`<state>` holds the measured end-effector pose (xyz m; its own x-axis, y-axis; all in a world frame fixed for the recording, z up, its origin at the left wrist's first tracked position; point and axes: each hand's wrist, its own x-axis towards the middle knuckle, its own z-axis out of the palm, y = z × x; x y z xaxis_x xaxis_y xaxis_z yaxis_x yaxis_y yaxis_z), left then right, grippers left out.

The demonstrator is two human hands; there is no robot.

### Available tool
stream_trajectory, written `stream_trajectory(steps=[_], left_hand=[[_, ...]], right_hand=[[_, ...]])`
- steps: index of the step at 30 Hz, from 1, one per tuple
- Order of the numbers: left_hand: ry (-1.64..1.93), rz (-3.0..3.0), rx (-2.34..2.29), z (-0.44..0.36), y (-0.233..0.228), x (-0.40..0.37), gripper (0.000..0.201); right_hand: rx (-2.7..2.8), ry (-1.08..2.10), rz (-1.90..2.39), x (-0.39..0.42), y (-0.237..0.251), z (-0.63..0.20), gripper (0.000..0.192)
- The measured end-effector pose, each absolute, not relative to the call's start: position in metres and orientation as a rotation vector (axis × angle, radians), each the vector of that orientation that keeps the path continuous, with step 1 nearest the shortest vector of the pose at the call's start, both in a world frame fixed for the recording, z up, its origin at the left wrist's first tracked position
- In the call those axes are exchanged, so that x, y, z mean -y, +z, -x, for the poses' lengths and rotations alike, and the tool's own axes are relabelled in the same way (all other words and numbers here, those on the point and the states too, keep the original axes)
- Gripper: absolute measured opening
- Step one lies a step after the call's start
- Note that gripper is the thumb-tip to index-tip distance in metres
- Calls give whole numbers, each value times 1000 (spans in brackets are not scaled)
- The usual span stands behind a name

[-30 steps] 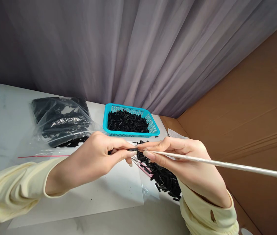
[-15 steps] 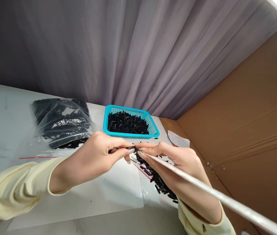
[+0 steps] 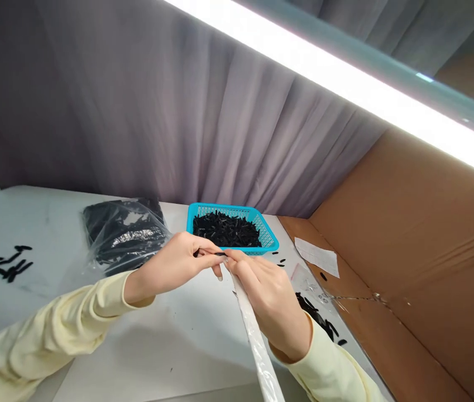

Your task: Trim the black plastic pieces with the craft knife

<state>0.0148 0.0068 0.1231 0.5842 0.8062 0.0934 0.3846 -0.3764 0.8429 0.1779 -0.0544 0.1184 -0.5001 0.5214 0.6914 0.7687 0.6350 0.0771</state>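
My left hand (image 3: 176,263) pinches a small, slim black piece (image 3: 220,254) between thumb and fingers. The fingertips of my right hand (image 3: 267,291) meet it at the other end, closed on the top of a long, shiny white strip (image 3: 257,347). From there the strip hangs down past the lower edge of the view. How the black piece and the strip touch is hidden by my fingers. Just behind both hands stands a turquoise basket (image 3: 274,244) full of similar black pieces.
A clear plastic bag with black contents (image 3: 130,231) lies left of the basket. Loose black pieces (image 3: 10,267) are scattered at the far left, and a pile of black pieces (image 3: 318,315) lies beyond my right wrist. White paper (image 3: 317,255) rests by the cardboard wall (image 3: 421,262). A bright lamp (image 3: 329,70) crosses overhead.
The view has tilted up, bringing the lamp into sight. My right hand has turned, and the white strip now hangs steeply downward instead of slanting right. Both hands remain together at the black piece.
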Motion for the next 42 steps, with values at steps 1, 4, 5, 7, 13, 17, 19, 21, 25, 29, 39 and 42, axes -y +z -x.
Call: stream_trajectory(steps=[1, 4, 5, 7, 13, 17, 19, 21, 25, 29, 39, 42], left_hand=[[645, -1976, -950, -15, 126, -6, 27], [674, -1938, -951, -15, 132, -3, 27], [687, -1924, -949, -16, 134, -2, 28], [709, -1904, -940, -17, 136, 0, 29], [626, -1832, -909, -17, 137, 3, 33], [638, -1882, -948, -16, 141, 13, 37], [654, -1894, -965, -16, 144, 18, 37], [651, -1892, -979, -16, 148, 22, 35], [653, -1896, -983, -16, 152, 25, 29], [650, -1908, -999, -17, 153, 26, 31], [732, -1979, -977, -15, 150, 26, 34], [713, -1987, -979, -15, 148, 25, 34]], right_hand=[[2186, -520, 983, 54, 117, -178, 25], [2108, -527, 955, 52, 114, -179, 22], [2091, -528, 954, 52, 112, -179, 22], [2064, -537, 958, 51, 109, -180, 22], [2011, -481, 1040, 43, 107, -188, 24], [1801, 188, 1223, 43, 125, -197, 17], [1654, 580, 1201, 47, 138, -202, 18], [1557, 838, 1158, 51, 149, -206, 26], [1521, 1029, 1138, 58, 162, -209, 24], [1510, 1056, 1155, 61, 164, -207, 18], [1505, 1108, 1088, 61, 161, -205, 14], [1492, 1140, 1072, 62, 160, -205, 12]])
